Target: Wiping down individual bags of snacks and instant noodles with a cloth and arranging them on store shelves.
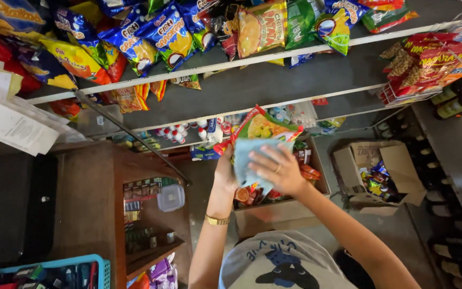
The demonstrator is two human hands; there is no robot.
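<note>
Head view: snack packet (263, 127) in left hand (224, 174) grip, cloth (247, 158) under right hand (279, 171).

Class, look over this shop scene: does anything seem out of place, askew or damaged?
The cardboard box on the floor at right looks damaged: its flaps are torn and splayed, snack packets showing inside. Nothing appears spilled.

Grey shelves (274, 80) run above me, edged white. A brown wooden cabinet (89, 198) stands at my left, a dark bottle rack (455, 214) at my right, over concrete floor (397, 230).
</note>
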